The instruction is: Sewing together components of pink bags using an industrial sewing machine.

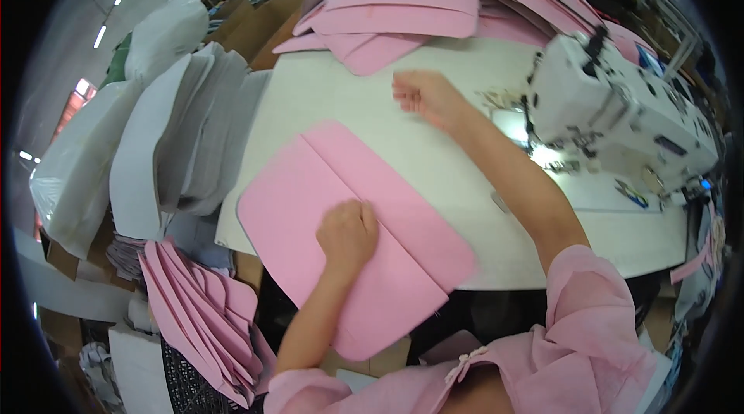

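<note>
A pink fabric panel (302,197) with a straight seam or fold line across it lies tilted on the front left of the table and hangs over its near edge. My left hand (347,232) is closed in the middle of this panel, its fingers curled at the fold line; the fingertips are hidden. Farther off, my right hand (426,98) hovers over the pale tabletop (465,247), fingers loosely bent and a little apart, with nothing seen in them. It is nearest to the big stack of pink panels (399,0) at the back of the table.
A white sewing machine (620,104) with its lamp lit stands at the right, small snips (632,193) beside it. On the left are stacked pale grey sheets (182,135) and a plastic-wrapped bundle (81,166). More folded pink panels (205,317) hang over a black basket (182,379).
</note>
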Tool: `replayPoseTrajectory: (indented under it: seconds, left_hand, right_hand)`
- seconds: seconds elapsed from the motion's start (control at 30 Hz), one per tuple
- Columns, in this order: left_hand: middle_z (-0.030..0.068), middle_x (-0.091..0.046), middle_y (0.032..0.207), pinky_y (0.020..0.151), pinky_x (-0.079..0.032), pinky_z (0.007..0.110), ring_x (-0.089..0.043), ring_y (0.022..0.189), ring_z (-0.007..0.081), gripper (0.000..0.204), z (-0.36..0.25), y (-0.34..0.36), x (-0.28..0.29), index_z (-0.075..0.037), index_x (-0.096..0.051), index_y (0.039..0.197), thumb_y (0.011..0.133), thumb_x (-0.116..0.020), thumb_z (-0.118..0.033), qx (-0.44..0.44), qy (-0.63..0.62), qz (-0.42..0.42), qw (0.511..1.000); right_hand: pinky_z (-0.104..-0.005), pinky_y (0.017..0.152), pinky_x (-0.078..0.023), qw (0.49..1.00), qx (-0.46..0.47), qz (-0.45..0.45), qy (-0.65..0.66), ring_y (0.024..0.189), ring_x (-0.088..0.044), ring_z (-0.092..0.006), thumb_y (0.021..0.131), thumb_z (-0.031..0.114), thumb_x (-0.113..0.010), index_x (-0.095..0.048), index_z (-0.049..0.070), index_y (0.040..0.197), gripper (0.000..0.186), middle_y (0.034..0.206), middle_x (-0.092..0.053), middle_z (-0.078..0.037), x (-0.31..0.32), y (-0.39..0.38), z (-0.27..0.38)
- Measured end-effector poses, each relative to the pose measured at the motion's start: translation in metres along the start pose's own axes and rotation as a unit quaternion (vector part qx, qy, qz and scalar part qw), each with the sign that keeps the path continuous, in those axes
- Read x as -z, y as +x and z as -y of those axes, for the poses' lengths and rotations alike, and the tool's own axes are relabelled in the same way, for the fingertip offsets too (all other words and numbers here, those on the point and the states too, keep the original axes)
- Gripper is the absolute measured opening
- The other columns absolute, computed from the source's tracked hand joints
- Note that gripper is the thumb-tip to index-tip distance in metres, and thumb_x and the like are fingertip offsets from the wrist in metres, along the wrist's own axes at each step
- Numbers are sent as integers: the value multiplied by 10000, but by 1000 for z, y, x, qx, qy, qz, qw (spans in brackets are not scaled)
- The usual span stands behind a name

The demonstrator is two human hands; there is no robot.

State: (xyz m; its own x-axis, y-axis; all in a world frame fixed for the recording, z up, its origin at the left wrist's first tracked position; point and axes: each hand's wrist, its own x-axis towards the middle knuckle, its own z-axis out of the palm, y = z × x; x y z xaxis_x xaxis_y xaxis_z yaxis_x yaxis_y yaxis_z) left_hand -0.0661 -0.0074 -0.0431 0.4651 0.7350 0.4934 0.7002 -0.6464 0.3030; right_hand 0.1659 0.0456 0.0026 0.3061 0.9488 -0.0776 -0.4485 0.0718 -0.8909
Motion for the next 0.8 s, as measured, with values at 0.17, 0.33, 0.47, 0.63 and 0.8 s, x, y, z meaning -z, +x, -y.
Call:
replayPoseTrajectory:
  seconds: [0.17, 0.33, 0.47, 0.63, 0.8]
  left_hand:
    - [113, -498, 891, 688, -359, 442, -441, 873, 297, 138, -3, 25, -23, -59, -515, 796, 732, -508, -180, -42, 41, -36, 998]
    - [95, -491, 1019, 789, -300, 515, -384, 1018, 282, 203, -55, 36, -51, -68, -547, 875, 768, -470, -223, 31, 15, 43, 999]
    - [99, -450, 1108, 850, -256, 529, -329, 1088, 303, 240, -84, 33, -55, -66, -540, 937, 799, -443, -236, 81, 35, 52, 995]
    - [81, -483, 1115, 860, -289, 509, -389, 1063, 271, 272, -89, 31, -56, -109, -552, 963, 819, -436, -309, 116, 108, 18, 987]
    - [128, -569, 877, 758, -397, 371, -520, 858, 287, 255, -114, 21, -46, -41, -576, 836, 757, -576, -283, -321, -177, 62, 928]
  right_hand:
    - [-309, 744, -444, 988, -150, 27, 39, 858, -544, -149, 800, 178, -546, -545, 8, 927, 212, 936, -567, -88, 43, -135, -20]
    - [-297, 817, -447, 989, -130, -22, 73, 889, -565, -179, 807, 142, -535, -501, -58, 1013, 289, 1017, -555, -124, 52, -210, -3]
    - [-300, 754, -481, 997, -65, -41, 21, 834, -578, -160, 806, 131, -538, -507, -59, 971, 254, 941, -568, -123, 73, -220, 12]
    - [-271, 659, -503, 976, -75, -60, -196, 718, -590, -146, 820, 143, -520, -528, -48, 928, 220, 850, -581, -108, 93, -212, 4]
    - [-251, 619, -502, 968, -54, -43, -240, 694, -583, -129, 821, 136, -509, -535, -16, 943, 196, 829, -578, -85, 103, -188, 1]
